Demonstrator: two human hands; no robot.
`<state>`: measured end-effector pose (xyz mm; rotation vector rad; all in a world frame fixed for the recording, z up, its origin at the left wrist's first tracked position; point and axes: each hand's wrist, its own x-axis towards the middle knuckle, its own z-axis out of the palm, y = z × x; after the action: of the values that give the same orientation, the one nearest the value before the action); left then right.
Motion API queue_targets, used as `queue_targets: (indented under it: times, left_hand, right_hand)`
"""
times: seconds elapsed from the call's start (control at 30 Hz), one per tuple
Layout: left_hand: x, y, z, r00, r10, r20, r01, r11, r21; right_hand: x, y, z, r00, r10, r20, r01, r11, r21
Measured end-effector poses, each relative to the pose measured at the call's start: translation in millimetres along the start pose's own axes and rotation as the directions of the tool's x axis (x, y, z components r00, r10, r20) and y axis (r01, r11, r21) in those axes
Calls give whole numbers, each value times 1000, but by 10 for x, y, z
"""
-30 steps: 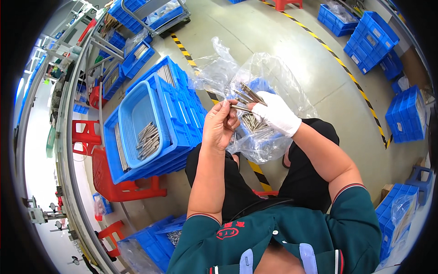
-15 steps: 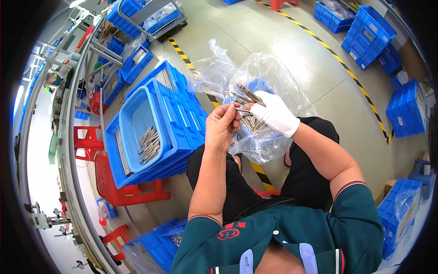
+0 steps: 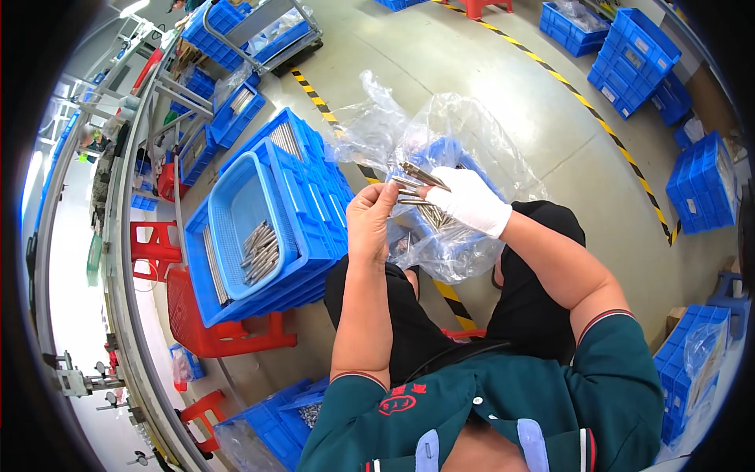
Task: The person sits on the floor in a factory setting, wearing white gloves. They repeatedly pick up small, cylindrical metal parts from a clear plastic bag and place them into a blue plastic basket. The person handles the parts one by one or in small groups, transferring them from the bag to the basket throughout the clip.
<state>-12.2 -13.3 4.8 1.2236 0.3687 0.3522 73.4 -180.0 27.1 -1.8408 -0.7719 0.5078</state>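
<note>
My right hand (image 3: 470, 203), in a white glove, is closed around several slim metal rods (image 3: 425, 175) that fan out toward the left. My bare left hand (image 3: 368, 224) has thumb and forefinger pinched at the tip of one of these rods. Below both hands, between my knees, more metal rods (image 3: 439, 217) lie in a blue crate (image 3: 445, 149) lined with a clear plastic bag (image 3: 464, 118). To the left, a light-blue basket (image 3: 222, 206) holds a loose pile of short metal rods (image 3: 260, 252).
The basket rests on a stack of blue crates (image 3: 322, 197) with long rods in the top one, beside a red stool (image 3: 197, 315). A metal-framed bench (image 3: 118, 259) runs along the left. Blue crates (image 3: 633, 63) stand at the right; striped tape (image 3: 598, 118) crosses the floor.
My left hand has shifted slightly left, its fingers now at the rod tips. The rods in my right hand point a little more to the left.
</note>
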Motion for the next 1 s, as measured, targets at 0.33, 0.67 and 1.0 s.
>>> queue_targets:
  times: [0.33, 0.67, 1.0]
  left_hand:
    - [-45, 89, 24, 999, -46, 20, 41, 983, 179]
    - [33, 141, -146, 998, 11, -62, -5, 994, 106]
    - [18, 129, -186, 996, -49, 80, 45, 997, 58]
  right_hand:
    - [-34, -36, 18, 997, -83, -4, 79, 961, -267]
    - [17, 8, -9, 997, -12, 71, 14, 1000, -23]
    - [59, 47, -7, 984, -14, 178, 16, 1000, -10]
